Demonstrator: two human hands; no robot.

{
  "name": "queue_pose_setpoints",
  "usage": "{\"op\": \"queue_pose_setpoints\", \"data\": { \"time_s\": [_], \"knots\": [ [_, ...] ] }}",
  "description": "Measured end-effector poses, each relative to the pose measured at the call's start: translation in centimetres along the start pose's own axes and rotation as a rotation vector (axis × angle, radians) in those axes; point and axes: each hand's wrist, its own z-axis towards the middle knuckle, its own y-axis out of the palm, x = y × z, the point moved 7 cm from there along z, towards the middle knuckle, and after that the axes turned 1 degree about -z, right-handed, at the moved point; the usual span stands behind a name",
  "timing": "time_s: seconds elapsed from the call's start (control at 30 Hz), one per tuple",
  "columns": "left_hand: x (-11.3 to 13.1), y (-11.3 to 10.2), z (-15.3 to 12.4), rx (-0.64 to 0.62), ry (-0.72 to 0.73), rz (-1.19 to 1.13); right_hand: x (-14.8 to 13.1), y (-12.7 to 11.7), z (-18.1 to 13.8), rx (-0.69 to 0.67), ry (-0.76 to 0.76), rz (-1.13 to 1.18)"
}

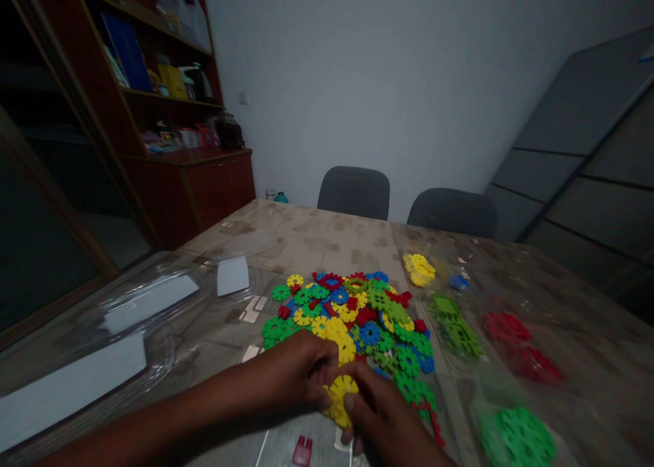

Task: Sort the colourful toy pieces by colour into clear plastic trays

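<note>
In the head view, the right hand (381, 412) is pinching yellow discs (341, 389), fingers drawn together, before the pile (370, 332) on the counter (301, 225). The left hand (306, 361) is curling alongside, its grip hidden. Both are seemingly adjusting discs; the next move is calling for steadiness.

The pile of notched discs (370, 332) looks like smooth, opaque plastic, nearly matt; the yellow discs (340, 400) at its near edge share that finish; the dark red two-pronged piece (302, 451) nearer than the pile looks like glossier plastic. Right of the pile, thin clear plastic film (485, 378) wraps matt green discs (526, 436); left of it, glossy transparent plastic packaging (166, 355) surrounds paper-like white inserts (232, 276); beyond it, the chair back (353, 191) looks matt and cloth-like.
</note>
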Motion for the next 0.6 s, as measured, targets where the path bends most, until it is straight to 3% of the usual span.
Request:
{"op": "queue_pose_setpoints", "data": {
  "time_s": [0.13,0.3,0.43,0.5,0.6],
  "knots": [
    [-0.4,0.2,0.3,0.050,-0.027,-0.034,-0.4,0.5,0.3,-0.056,-0.070,0.072],
    [-0.1,-0.4,0.4,0.119,-0.052,0.127,0.6,0.3,0.7,-0.013,-0.079,0.064],
    [0.1,-1.5,-0.2,0.091,-0.015,0.218,0.3,0.1,0.5,-0.011,-0.051,-0.005],
    [0.2,-2.8,-0.6,0.094,0.035,0.241,-1.3,-1.2,-0.2,0.042,-0.017,-0.043],
    [0.7,-5.9,-1.1,0.209,0.119,0.330,-5.3,-5.6,-1.5,0.226,-0.032,-0.223]
  ]
}}
